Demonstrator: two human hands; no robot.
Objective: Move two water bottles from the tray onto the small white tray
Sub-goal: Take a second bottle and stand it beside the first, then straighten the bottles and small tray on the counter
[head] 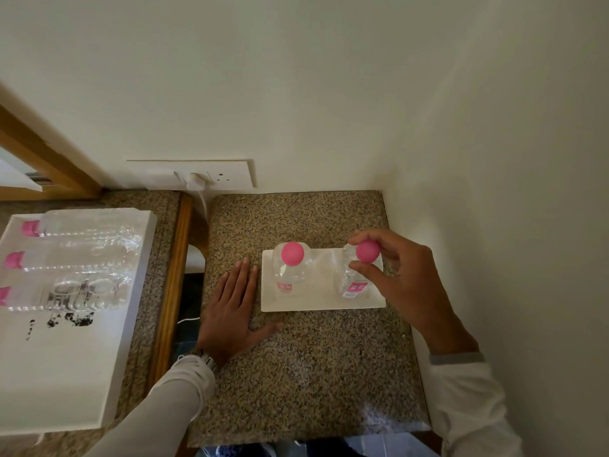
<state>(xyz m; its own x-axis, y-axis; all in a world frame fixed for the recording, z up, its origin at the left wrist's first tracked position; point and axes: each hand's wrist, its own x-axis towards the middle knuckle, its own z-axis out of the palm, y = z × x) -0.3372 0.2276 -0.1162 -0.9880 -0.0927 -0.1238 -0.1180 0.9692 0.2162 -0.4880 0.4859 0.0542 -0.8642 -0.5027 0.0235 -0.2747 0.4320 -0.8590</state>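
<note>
Lowest bottle (59,296), left edge: its cap is cut off.
My right-hand bottle's label (356,287): too blurred to read.

The two clear shiny plastic bottles with smooth pink caps (291,273) stand on a smooth small white tray (323,303), which sits on a speckled stone counter (306,374).

A: How is the scene viewed?
B: One head-worn wide-angle view only; it is aimed forward and steeply down at the surface (313,357), with the wall taken in above.
A: How near?
B: Close. The small white tray (321,303) is seen near centre from above, within arm's reach; both sleeves enter from the bottom edge.
A: Edges?
B: The larger tray (66,374) is cut off at the left. Lines are bent by the lens.
</note>
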